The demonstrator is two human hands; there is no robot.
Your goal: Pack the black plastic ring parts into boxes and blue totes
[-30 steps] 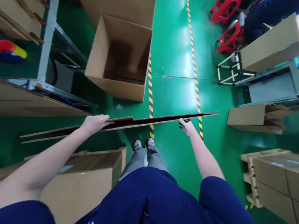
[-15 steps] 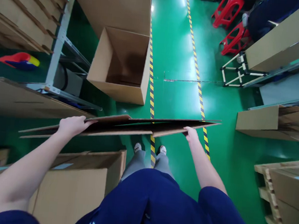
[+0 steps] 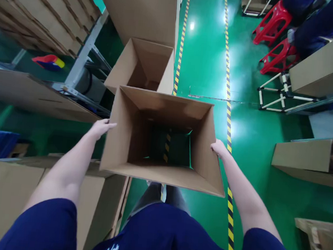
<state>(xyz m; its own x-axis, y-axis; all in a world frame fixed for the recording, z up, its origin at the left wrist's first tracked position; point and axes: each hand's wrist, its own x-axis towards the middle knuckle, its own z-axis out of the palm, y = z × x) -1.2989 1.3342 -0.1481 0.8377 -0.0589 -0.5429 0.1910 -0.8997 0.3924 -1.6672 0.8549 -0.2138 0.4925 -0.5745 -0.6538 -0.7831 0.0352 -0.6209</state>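
An opened-out cardboard box (image 3: 162, 176) is held in front of my body, its top open toward me. Its bottom is open too, so the green floor and a striped line show through. My left hand (image 3: 101, 128) grips the left wall, a digit stretched over the edge and the other fingers hidden outside. On the opposite side, my right hand (image 3: 219, 148) is closed on the right wall near its middle. Just beyond the held box stands another open cardboard box (image 3: 166, 72), partly covered by it, with a large raised flap (image 3: 144, 10).
Flat cardboard (image 3: 33, 16) is stacked on a metal rack (image 3: 81, 59) at left. A large carton (image 3: 68, 210) stands by my left side. Red stools (image 3: 273, 23), a seated person and a carton (image 3: 300, 154) are on the right. A wooden pallet (image 3: 310, 235) lies lower right.
The cardboard, almost flat between my hands before, has opened into a rectangular box. My hands now hold its opposite walls, and the view has shifted slightly.
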